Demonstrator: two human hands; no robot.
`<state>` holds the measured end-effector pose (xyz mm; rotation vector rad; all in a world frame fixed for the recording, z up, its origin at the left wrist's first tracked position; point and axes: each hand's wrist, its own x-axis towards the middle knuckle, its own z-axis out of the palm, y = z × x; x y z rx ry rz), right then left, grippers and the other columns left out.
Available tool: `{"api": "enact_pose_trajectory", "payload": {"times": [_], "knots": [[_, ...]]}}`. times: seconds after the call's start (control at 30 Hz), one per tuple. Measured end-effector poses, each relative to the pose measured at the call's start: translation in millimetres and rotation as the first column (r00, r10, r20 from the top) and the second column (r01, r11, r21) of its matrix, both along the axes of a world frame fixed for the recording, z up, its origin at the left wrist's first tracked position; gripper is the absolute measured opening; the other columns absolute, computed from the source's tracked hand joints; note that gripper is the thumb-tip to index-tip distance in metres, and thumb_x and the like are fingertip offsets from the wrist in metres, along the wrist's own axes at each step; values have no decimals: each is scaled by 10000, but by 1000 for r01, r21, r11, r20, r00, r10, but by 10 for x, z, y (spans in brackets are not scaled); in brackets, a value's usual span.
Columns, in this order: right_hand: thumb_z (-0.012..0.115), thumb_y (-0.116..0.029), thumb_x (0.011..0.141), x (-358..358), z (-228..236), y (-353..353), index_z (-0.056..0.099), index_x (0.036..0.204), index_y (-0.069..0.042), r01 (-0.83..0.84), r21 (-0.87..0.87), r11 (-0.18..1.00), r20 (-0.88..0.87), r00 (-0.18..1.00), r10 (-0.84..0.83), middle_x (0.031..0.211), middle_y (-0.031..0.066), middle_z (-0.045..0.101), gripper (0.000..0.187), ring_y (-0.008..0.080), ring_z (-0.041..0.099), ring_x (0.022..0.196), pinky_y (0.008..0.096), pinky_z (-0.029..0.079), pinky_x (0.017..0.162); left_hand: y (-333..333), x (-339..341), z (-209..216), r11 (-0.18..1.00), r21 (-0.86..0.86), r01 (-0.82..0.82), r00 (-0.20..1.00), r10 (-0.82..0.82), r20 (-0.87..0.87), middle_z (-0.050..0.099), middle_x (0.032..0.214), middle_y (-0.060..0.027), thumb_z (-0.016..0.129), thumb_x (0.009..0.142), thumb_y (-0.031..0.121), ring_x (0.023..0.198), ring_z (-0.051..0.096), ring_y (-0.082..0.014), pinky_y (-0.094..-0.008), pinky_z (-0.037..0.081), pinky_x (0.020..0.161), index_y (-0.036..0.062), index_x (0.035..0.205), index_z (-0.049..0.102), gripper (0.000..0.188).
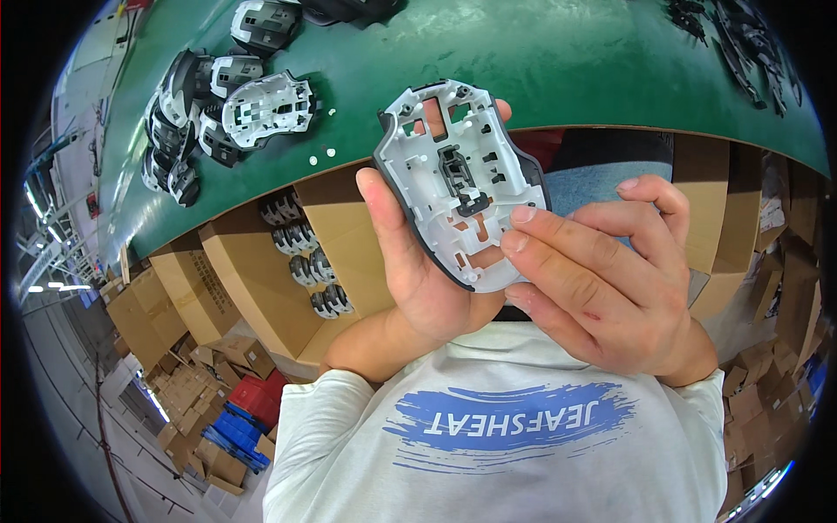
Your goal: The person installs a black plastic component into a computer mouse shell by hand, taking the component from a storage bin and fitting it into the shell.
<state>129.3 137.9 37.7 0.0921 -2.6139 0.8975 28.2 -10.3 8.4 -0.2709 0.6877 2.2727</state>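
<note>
A white plastic shell with a black rim, shaped like a computer mouse cover, lies inside-up in my left hand. The left thumb presses along its left side. Fingers of that hand support it from beneath and show through its openings and past its far edge. A narrow black plastic piece sits along the middle of the shell's inside. My right hand has its fingertips against the shell's near right edge, two fingers over the inner face and the thumb by the rim. Anything small under those fingertips is hidden.
On the green table, similar white and black shells are piled at left, with small white bits beside them. Black plastic parts lie at far right. Below the table edge, an open cardboard box holds rows of shells.
</note>
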Motion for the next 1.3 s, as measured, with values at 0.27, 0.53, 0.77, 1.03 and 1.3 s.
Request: {"api": "enact_pose_trajectory", "payload": {"times": [0.27,0.53,0.77,1.03,1.3], "knots": [[876,-237,726,-17,-2,22,822,1139,-109,-8,-4,1000,-54,999,7,1171,37,797,435,179,631,849,456,405,1044,-20,-36,-17,997,53,53,998,-52,-27,447,1617,-162,285,1054,764,1238,626,-315,-484,580,985,236,1631,389,789],[836,-375,812,0,7,-10,811,1177,-103,-53,-12,999,-12,999,53,1169,47,782,457,195,615,876,462,412,1026,-131,-7,-43,981,-193,19,929,-89,-360,410,1620,-187,334,967,880,1289,601,-295,-462,566,1032,229,1686,263,973],[727,-560,893,-49,-18,-67,806,1170,-90,-79,-6,997,12,997,79,1166,51,760,551,232,598,921,473,438,938,-35,93,-24,899,-430,-84,847,-163,-506,446,1562,-220,512,894,896,1317,601,-308,-429,590,1032,185,1675,239,1091],[803,-494,843,-35,-98,-133,809,1122,-64,-73,-58,996,47,996,75,1196,88,773,512,229,655,929,501,435,1020,-126,111,-176,938,-345,43,788,-244,-565,468,1517,-192,297,1018,811,1334,517,-254,-436,422,1136,-15,1640,199,1039],[852,-437,811,-44,-104,-81,798,1143,-54,-139,-94,986,125,981,150,1183,78,784,509,212,671,915,531,414,1083,-135,212,-311,900,-432,61,886,-248,-392,466,1575,-125,239,992,867,1327,563,-248,-422,484,1131,138,1639,325,979]]}}
